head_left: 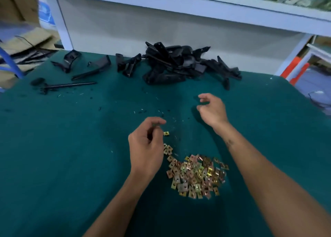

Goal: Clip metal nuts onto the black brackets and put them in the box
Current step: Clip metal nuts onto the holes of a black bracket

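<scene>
A heap of small gold-coloured metal nuts (196, 176) lies on the green table cover in front of me. My left hand (146, 145) hovers just left of the heap with curled fingers and holds a single nut (166, 133) at its fingertips. My right hand (213, 111) hangs over the cloth further back, fingers loosely curled and holding nothing, a short way in front of the pile of black brackets (180, 64) at the table's far edge. No box is in view.
More black brackets (128, 65) and parts (69, 61) lie scattered along the back left, with a thin black rod (69, 85). Small chips litter the green cloth (71, 138). A white shelf frame (179, 3) stands behind; flattened cardboard (26, 39) lies off the left edge.
</scene>
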{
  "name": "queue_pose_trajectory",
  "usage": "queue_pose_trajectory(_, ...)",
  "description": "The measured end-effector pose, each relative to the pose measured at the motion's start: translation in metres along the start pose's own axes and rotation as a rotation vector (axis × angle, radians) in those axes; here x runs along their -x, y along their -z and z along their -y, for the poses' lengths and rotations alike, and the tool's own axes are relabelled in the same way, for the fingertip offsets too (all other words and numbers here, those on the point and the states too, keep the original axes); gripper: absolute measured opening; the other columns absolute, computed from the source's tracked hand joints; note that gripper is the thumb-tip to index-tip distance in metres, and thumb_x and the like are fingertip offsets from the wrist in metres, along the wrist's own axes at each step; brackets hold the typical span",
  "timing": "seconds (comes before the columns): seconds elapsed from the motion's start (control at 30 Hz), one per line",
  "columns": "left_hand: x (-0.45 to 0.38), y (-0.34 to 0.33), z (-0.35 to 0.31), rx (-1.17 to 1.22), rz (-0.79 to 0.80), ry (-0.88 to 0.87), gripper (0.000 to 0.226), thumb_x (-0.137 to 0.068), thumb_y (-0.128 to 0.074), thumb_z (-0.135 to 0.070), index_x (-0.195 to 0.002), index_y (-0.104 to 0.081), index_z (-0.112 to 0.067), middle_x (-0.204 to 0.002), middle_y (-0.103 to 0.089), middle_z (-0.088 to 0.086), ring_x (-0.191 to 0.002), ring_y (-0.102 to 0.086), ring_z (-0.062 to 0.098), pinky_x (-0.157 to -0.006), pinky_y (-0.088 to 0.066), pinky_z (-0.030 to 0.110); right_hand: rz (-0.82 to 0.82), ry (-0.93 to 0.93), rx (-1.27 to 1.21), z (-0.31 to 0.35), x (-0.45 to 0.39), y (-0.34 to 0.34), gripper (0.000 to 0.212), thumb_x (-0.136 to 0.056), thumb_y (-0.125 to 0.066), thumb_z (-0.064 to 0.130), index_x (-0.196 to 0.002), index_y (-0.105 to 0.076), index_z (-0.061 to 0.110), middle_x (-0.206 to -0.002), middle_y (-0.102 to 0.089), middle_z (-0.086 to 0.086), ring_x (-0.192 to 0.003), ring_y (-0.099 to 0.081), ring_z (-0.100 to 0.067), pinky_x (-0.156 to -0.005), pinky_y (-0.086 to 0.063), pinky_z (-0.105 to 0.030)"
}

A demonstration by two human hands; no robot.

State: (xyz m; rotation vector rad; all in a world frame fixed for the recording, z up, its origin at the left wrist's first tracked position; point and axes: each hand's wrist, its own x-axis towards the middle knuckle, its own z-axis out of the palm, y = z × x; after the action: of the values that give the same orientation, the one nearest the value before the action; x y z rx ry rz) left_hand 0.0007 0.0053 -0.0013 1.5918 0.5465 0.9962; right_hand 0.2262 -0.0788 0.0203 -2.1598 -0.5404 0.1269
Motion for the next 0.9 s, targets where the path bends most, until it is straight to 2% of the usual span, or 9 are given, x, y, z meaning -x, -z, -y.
queue_pose_trajectory(0.07, -0.003, -0.001, 0.003, 0.019, -0.038, 0.064, 0.030, -0.097, -0.049, 0.001, -0.093, -0.069, -0.020, -0.048, -0.038, -0.014, -0.043, -0.026, 0.006, -0.043, -0.025, 0.021, 0.018, 0.024, 0.062, 0.006, -0.031, -0.012, 0.049, -0.090, -0.056, 0.000, -0.135, -0.063, 0.018, -0.138, -0.045, -0.001, -0.114, -0.057, -0.015, -0.080, -0.044, -0.004)
queue_pose_trajectory(0.1, -0.005, -0.002, 0.004, 0.022, -0.043, 0.081, 0.030, -0.097, -0.049, 0.001, -0.092, -0.069, -0.021, -0.048, -0.038, -0.014, -0.043, -0.026, 0.006, -0.043, -0.025, 0.021, 0.023, 0.025, 0.108, 0.008, -0.046, -0.017, 0.050, -0.091, -0.055, -0.001, -0.137, -0.063, 0.015, -0.145, -0.037, -0.004, -0.121, -0.054, -0.018, -0.084, -0.041, -0.002)
queue_pose_trajectory(0.17, -0.007, -0.004, 0.004, 0.008, -0.023, 0.090, 0.030, -0.096, -0.049, 0.000, -0.091, -0.069, -0.022, -0.047, -0.038, -0.014, -0.043, -0.027, 0.005, -0.043, -0.026, 0.020, 0.030, 0.026, 0.256, 0.009, -0.073, -0.026, 0.044, -0.092, -0.055, -0.001, -0.135, -0.063, 0.004, -0.157, -0.023, -0.005, -0.140, -0.036, -0.025, -0.106, -0.036, -0.015)
queue_pose_trajectory(0.23, -0.008, -0.004, 0.004, -0.011, 0.001, 0.094, 0.031, -0.095, -0.050, 0.001, -0.091, -0.069, -0.023, -0.047, -0.039, -0.013, -0.043, -0.029, 0.005, -0.043, -0.026, 0.020, 0.017, 0.026, 0.383, 0.012, -0.094, -0.033, 0.031, -0.092, -0.056, 0.002, -0.120, -0.069, -0.003, -0.164, -0.013, -0.005, -0.147, -0.020, -0.032, -0.111, -0.033, -0.027)
queue_pose_trajectory(0.33, -0.008, -0.004, 0.003, 0.010, 0.040, 0.102, 0.028, -0.093, -0.051, -0.006, -0.094, -0.067, -0.029, -0.047, -0.040, -0.011, -0.043, -0.028, 0.006, -0.044, -0.027, 0.021, 0.009, 0.059, 0.583, 0.024, -0.113, -0.039, 0.014, -0.092, -0.059, 0.008, -0.083, -0.067, 0.001, -0.169, -0.002, -0.007, -0.153, -0.005, -0.040, -0.116, -0.034, -0.043)
queue_pose_trajectory(0.4, -0.008, -0.004, 0.002, 0.023, 0.055, 0.109, 0.024, -0.089, -0.049, -0.016, -0.096, -0.065, -0.033, -0.047, -0.038, -0.010, -0.043, -0.028, 0.007, -0.044, -0.027, 0.022, 0.058, 0.083, 0.703, 0.033, -0.122, -0.041, 0.023, -0.095, -0.060, 0.013, -0.075, -0.060, 0.003, -0.168, -0.009, -0.010, -0.153, -0.006, -0.040, -0.114, -0.036, -0.047)
queue_pose_trajectory(0.53, -0.008, -0.004, 0.003, -0.006, 0.056, 0.105, 0.024, -0.088, -0.048, -0.017, -0.099, -0.064, -0.031, -0.046, -0.038, -0.010, -0.041, -0.028, 0.007, -0.044, -0.027, 0.017, 0.157, 0.085, 0.968, 0.038, -0.129, -0.038, 0.011, -0.097, -0.060, 0.013, -0.099, -0.064, 0.003, -0.160, -0.024, -0.015, -0.150, -0.017, -0.039, -0.112, -0.041, -0.050)
queue_pose_trajectory(0.67, -0.009, -0.004, 0.002, 0.011, 0.046, 0.118, 0.026, -0.090, -0.048, -0.008, -0.100, -0.064, -0.027, -0.046, -0.038, -0.012, -0.041, -0.029, 0.006, -0.046, -0.030, 0.009, 0.047, 0.218, 1.106, 0.042, -0.121, -0.025, 0.013, -0.092, -0.063, 0.009, -0.100, -0.069, 0.000, -0.152, -0.035, -0.016, -0.137, -0.033, -0.038, -0.104, -0.046, -0.047)
queue_pose_trajectory(0.9, -0.010, -0.004, 0.004, 0.020, 0.029, 0.135, 0.030, -0.091, -0.047, -0.002, -0.099, -0.062, -0.026, -0.046, -0.040, -0.012, -0.041, -0.030, 0.006, -0.043, -0.029, 0.016, -0.146, 0.398, 1.225, 0.070, -0.110, 0.037, 0.023, -0.088, -0.065, 0.019, -0.091, -0.072, -0.003, -0.137, -0.046, -0.020, -0.128, -0.038, -0.041, -0.097, -0.045, -0.051)
